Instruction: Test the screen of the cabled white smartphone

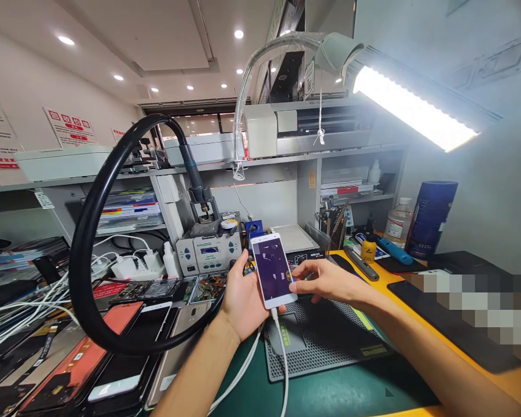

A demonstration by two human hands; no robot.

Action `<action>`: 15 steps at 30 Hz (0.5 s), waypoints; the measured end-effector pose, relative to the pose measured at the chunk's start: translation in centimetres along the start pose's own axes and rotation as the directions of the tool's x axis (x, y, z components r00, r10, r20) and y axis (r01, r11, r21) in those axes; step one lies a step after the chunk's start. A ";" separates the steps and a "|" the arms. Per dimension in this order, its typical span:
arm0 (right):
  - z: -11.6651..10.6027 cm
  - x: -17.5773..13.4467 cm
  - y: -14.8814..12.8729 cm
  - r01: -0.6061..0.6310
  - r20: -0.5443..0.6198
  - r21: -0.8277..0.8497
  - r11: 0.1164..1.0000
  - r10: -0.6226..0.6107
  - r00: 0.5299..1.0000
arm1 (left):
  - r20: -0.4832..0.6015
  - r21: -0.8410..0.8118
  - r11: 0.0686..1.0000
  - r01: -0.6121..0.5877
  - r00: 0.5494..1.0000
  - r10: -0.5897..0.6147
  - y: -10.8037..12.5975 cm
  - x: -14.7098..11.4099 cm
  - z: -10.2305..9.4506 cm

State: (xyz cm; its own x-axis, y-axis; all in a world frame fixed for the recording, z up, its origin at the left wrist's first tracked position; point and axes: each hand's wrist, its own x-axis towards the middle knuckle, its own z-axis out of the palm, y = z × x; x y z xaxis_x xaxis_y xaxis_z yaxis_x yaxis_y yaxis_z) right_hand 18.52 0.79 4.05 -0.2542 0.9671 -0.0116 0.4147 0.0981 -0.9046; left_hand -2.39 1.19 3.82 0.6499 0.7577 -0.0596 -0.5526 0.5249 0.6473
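A white smartphone point(271, 267) is held upright, its screen dark with bright reflections. My left hand point(244, 298) wraps round it from the left and behind, the thumb along the left edge. On the phone's right edge, my right hand point(315, 279) grips with thumb and bent fingers, the thumb over the lower right corner. A white charging cable point(281, 341) is plugged into the phone's bottom and runs down towards me. Below lies a grey perforated mat point(330, 341) on a green work surface point(325, 394).
A hot-air soldering station point(211, 250) with a thick black hose point(83, 243) stands at the left. Several phones point(125, 359) and loose parts lie on that side. Overhead hangs a lit lamp point(417, 107). A yellow bottle point(369, 249) and a blue can point(432, 220) stand right.
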 end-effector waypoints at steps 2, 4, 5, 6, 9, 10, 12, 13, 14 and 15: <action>0.0 0.0 0.0 0.000 0.007 -0.007 1.000 0.000 1.000 | 0.004 0.010 1.000 -0.002 1.000 0.002 0.0 0.0 0.0; 0.0 0.0 0.1 -0.003 0.009 0.000 1.000 0.003 1.000 | 0.003 0.015 1.000 -0.003 1.000 0.003 0.0 -0.1 0.0; 0.0 0.0 0.1 -0.005 0.009 0.007 1.000 0.005 1.000 | 0.002 0.016 1.000 -0.004 1.000 0.004 0.0 -0.1 0.1; 0.0 0.0 0.1 -0.006 0.007 0.013 1.000 0.006 1.000 | 0.002 0.018 1.000 -0.005 1.000 0.005 0.0 -0.1 0.1; 0.1 0.0 0.3 -0.007 -0.009 0.030 1.000 0.008 1.000 | 0.006 0.023 1.000 -0.011 1.000 0.011 0.0 -0.1 0.1; 0.1 0.0 0.3 -0.010 -0.021 0.036 0.999 0.010 1.000 | 0.007 0.022 1.000 -0.015 1.000 0.014 0.0 -0.1 0.1; 0.4 0.1 0.4 -0.015 -0.054 0.043 0.999 0.017 0.998 | 0.005 0.015 1.000 -0.023 1.000 0.023 0.0 -0.1 0.1; 0.5 0.1 0.5 -0.015 -0.070 0.044 0.999 0.018 0.997 | 0.001 0.010 1.000 -0.027 1.000 0.027 -0.1 -0.1 0.1; 0.7 0.2 0.5 -0.013 -0.080 0.043 0.999 0.016 0.997 | -0.004 0.003 1.000 -0.030 1.000 0.030 -0.1 -0.1 0.1; 0.9 0.2 0.6 -0.011 -0.086 0.039 0.999 0.014 0.996 | -0.007 -0.002 0.999 -0.033 0.999 0.033 -0.1 -0.1 0.2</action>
State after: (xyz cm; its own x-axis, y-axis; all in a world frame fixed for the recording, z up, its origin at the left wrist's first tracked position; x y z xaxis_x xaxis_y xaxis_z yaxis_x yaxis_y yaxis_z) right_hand 17.90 0.87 3.10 -0.1725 0.9849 0.0122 0.3826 0.0784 -0.9206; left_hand -2.32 0.96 3.87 0.6277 0.7772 -0.0436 -0.5750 0.5006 0.6471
